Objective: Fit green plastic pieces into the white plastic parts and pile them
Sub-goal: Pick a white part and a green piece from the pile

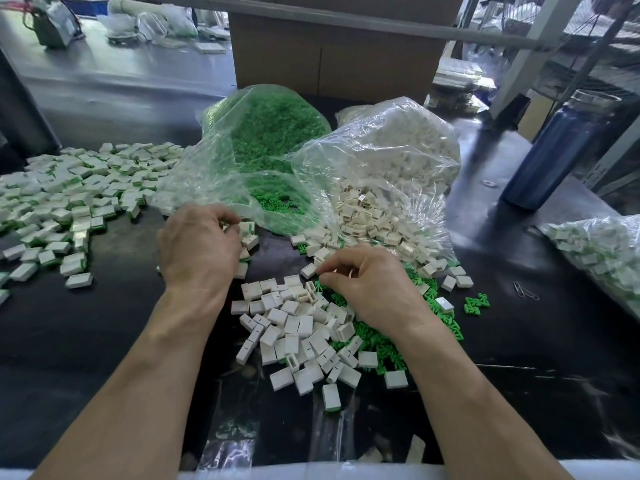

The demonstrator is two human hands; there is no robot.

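Observation:
Loose white plastic parts lie heaped on the black table in front of me, and green plastic pieces are spread under and to the right of them. My left hand is curled over a few white parts by the mouth of the green bag, its fingertips closed on one. My right hand rests on the green pieces with thumb and forefinger pinched together at a green piece, next to a white part. A pile of fitted white-and-green parts covers the table's left side.
An open clear bag of green pieces and an open clear bag of white parts lie behind my hands. Another bag of parts is at the right edge. A blue bottle stands at the right, a cardboard box behind, and paper clips lie nearby.

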